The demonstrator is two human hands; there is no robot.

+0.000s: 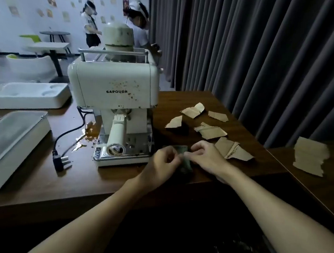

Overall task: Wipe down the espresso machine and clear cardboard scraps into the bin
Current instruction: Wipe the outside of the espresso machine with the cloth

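The dark green cloth lies bunched on the table at frame centre, just right of the base of the espresso machine. The left hand pinches its left side with curled fingers. The right hand pinches its upper edge. Cardboard scraps lie scattered above and right of the hands, the nearest just beside the right hand. Brown spatter marks the machine's front panel. A brown puddle lies left of its base.
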